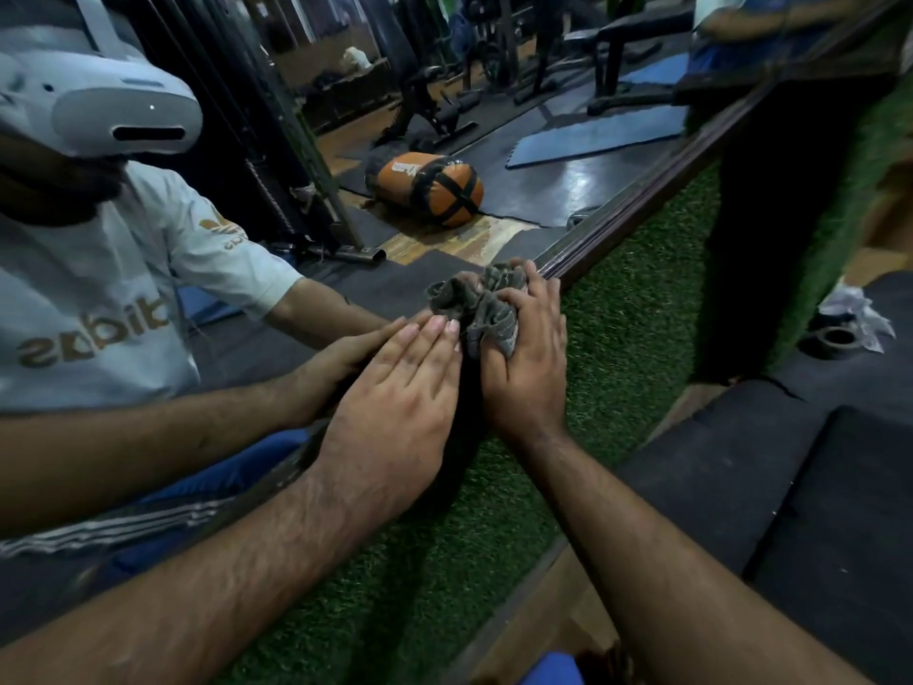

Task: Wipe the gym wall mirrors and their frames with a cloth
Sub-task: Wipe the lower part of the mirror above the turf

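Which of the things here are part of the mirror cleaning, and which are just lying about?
Part of the job: cloth bunched in the right hand; left hand flat against the mirror; dark frame.

Lying about: metal ring and crumpled paper on the black mats.

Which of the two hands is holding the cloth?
The right hand: its fingers are curled around the bunched grey cloth, pressing it to the mirror frame. The left hand lies flat and open, holding nothing.
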`<state>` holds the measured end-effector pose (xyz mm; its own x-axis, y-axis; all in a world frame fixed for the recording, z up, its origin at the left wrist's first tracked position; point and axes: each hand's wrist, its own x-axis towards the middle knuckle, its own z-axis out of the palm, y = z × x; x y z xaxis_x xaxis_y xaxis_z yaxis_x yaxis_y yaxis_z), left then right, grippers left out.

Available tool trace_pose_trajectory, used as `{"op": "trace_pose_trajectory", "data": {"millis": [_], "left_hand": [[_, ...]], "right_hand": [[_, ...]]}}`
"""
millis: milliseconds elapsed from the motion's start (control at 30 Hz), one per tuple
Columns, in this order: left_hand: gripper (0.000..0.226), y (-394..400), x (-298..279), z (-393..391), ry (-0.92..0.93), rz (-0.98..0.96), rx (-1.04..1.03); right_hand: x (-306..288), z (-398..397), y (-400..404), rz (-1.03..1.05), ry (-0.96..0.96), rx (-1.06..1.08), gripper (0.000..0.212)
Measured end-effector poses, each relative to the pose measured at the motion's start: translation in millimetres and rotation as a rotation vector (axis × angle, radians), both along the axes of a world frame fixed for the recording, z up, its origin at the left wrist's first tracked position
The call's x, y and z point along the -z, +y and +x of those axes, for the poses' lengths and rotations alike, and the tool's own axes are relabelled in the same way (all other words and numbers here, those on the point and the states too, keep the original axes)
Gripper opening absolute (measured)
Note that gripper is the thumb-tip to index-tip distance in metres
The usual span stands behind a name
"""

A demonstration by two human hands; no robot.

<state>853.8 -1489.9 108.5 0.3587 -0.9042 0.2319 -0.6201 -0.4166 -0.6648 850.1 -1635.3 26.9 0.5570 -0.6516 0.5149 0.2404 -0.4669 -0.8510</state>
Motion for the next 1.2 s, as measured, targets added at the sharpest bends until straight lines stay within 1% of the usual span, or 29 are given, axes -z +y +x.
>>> {"op": "trace_pose_trajectory", "data": {"millis": [100, 167, 267, 367, 400, 500, 567, 733, 800, 833, 933, 967, 1000, 1033, 1133, 1200], "left_hand": [[0.064, -14.4, 2.3, 6.7, 0.003, -0.010, 0.014], [0.065, -27.7, 6.2, 10.6, -0.012, -0.028, 0.021], [0.064, -41.5, 10.5, 11.9, -0.002, -0.056, 0.013], [0.067, -48.9, 13.3, 8.1, 0.030, -0.080, -0.017], [0.067, -52.7, 12.9, 8.0, 0.030, -0.084, -0.014], [0.068, -68.3, 13.3, 13.4, 0.046, -0.069, 0.022], [0.069, -82.3, 14.9, 17.7, 0.048, -0.051, 0.033], [0.067, -116.3, 20.7, 22.2, 0.059, -0.085, 0.014], [0.066, -119.7, 22.6, 23.4, 0.065, -0.099, 0.021], [0.066, -120.5, 22.3, 24.8, 0.068, -0.100, 0.025], [0.067, -127.8, 18.7, 28.4, 0.077, -0.076, 0.024], [0.066, -132.0, 17.4, 29.1, 0.082, -0.077, 0.020], [0.065, -136.7, 16.3, 29.3, 0.092, -0.085, 0.015], [0.065, -141.5, 16.1, 29.3, 0.101, -0.099, 0.013], [0.064, -156.4, 17.3, 30.4, 0.123, -0.128, 0.030], [0.064, -169.2, 16.1, 34.3, 0.133, -0.126, 0.045]], "right_hand": [[-6.7, 15.6, -22.6, 0.121, -0.033, 0.085, 0.059], [-9.4, 24.2, -31.6, 0.166, -0.052, 0.110, 0.059], [-2.4, 24.1, -37.8, 0.133, -0.063, 0.047, 0.056], [14.1, 19.2, -58.0, -0.020, -0.088, -0.022, 0.051], [15.5, 21.4, -69.8, -0.033, -0.087, -0.019, 0.050], [4.0, 35.5, -100.2, 0.132, -0.069, 0.064, 0.049], [-3.0, 39.6, -104.0, 0.187, -0.051, 0.093, 0.052], [9.0, 29.4, -97.6, 0.146, -0.069, -0.043, 0.049], [14.2, 30.9, -112.5, 0.078, -0.075, -0.053, 0.048], [12.8, 35.2, -122.3, 0.078, -0.082, -0.033, 0.048], [-2.7, 51.2, -144.2, 0.274, -0.097, 0.053, 0.049], [-7.2, 53.9, -145.8, 0.310, -0.104, 0.062, 0.049], [-6.9, 54.5, -145.4, 0.293, -0.118, 0.054, 0.048], [-1.0, 52.9, -144.6, 0.233, -0.136, 0.030, 0.046], [22.6, 41.6, -151.2, -0.019, -0.131, -0.052, 0.047], [22.0, 42.1, -176.5, -0.065, -0.076, -0.040, 0.048]]}}
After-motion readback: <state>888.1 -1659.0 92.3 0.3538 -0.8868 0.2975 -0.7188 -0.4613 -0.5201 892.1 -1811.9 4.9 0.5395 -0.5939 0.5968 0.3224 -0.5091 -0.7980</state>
